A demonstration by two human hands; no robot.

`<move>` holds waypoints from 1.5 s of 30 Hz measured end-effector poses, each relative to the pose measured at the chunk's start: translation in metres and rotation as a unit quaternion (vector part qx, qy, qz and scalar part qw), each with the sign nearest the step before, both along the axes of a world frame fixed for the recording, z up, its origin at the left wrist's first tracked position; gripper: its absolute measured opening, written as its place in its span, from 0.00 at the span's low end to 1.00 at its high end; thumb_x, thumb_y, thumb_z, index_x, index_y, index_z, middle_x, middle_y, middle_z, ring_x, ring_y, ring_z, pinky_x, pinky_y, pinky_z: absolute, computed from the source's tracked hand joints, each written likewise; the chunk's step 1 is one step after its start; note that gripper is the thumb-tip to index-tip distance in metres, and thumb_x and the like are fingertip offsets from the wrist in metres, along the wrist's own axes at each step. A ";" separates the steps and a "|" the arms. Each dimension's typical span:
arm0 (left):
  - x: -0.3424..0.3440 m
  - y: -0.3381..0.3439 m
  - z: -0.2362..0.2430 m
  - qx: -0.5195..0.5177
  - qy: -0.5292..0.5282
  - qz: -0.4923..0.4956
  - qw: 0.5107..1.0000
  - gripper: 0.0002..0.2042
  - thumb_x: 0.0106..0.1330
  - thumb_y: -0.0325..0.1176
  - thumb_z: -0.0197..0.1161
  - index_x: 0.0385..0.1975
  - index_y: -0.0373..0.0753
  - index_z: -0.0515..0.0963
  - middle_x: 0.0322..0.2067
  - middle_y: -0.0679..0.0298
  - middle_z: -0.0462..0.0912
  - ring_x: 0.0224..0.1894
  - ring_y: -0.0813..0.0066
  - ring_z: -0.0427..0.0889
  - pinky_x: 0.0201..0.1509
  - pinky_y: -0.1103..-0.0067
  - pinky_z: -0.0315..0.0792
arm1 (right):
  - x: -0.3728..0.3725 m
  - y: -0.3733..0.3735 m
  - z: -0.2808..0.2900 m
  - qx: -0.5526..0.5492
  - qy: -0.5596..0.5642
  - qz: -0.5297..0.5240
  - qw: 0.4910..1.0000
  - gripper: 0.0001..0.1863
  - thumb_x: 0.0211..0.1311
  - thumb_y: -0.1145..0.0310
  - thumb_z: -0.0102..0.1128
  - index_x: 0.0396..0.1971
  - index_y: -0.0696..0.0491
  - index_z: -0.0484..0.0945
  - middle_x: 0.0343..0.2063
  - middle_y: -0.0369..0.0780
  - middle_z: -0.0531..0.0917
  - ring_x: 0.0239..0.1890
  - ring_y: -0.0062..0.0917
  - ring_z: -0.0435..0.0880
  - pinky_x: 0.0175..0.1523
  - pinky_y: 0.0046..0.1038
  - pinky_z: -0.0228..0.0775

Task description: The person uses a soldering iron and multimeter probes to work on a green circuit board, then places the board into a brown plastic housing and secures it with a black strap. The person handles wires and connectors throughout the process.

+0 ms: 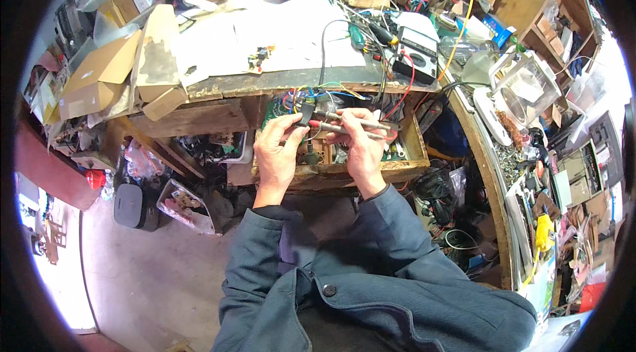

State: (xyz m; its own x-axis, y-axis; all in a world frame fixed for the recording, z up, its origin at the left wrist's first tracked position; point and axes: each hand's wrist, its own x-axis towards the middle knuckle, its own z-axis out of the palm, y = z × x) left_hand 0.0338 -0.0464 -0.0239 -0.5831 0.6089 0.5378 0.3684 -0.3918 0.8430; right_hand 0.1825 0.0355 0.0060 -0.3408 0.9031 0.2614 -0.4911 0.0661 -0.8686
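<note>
Above an open wooden drawer, my left hand pinches a small black piece between thumb and fingertips; its exact kind is too small to tell. My right hand is closed around two slim grey test probes, held side by side like chopsticks. Their tips point left, close to the black piece; whether they touch it I cannot tell. On the bench behind, to the right, stands a needle multimeter with a red lead running down toward my right hand.
Wires, a green circuit board and small parts fill the drawer. On the bench top lie white paper, a small cluster of components and a green-handled tool. Cardboard boxes crowd the left; a cluttered side bench curves along the right.
</note>
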 end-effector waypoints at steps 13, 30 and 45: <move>-0.006 -0.001 -0.002 0.007 -0.125 0.030 0.992 0.14 0.77 0.34 0.65 0.56 0.32 0.82 0.40 0.60 0.88 0.36 0.76 0.88 0.42 0.78 0.83 | 0.030 0.020 0.053 0.150 -0.160 0.013 0.976 0.13 0.76 0.61 0.65 0.35 0.56 0.82 0.25 0.32 0.84 0.25 0.11 0.79 0.29 0.17 0.69; -0.025 0.004 -0.008 0.107 -0.350 -0.043 0.930 0.12 0.81 0.38 0.58 0.43 0.33 0.78 0.34 0.53 0.88 0.32 0.64 0.90 0.39 0.72 0.86 | 0.091 0.085 0.039 0.380 -0.696 0.115 0.598 0.21 0.59 0.56 0.74 0.43 0.57 0.83 0.34 0.51 0.87 0.39 0.47 0.88 0.44 0.43 0.77; -0.027 0.006 -0.014 0.123 -0.335 -0.030 0.934 0.12 0.81 0.38 0.57 0.44 0.34 0.78 0.34 0.53 0.88 0.31 0.64 0.90 0.39 0.72 0.85 | 0.045 0.014 0.039 0.389 -0.455 -0.033 0.800 0.11 0.64 0.63 0.72 0.39 0.54 0.84 0.31 0.45 0.85 0.34 0.40 0.86 0.40 0.37 0.78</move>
State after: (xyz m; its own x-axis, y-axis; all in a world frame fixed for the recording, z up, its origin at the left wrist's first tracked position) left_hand 0.0073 -0.0406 -0.0374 -0.8080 0.5569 0.1924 -0.2382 -0.6074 0.7578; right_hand 0.2275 0.0491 0.0455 -0.6679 0.6114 0.4243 0.3481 0.7606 -0.5480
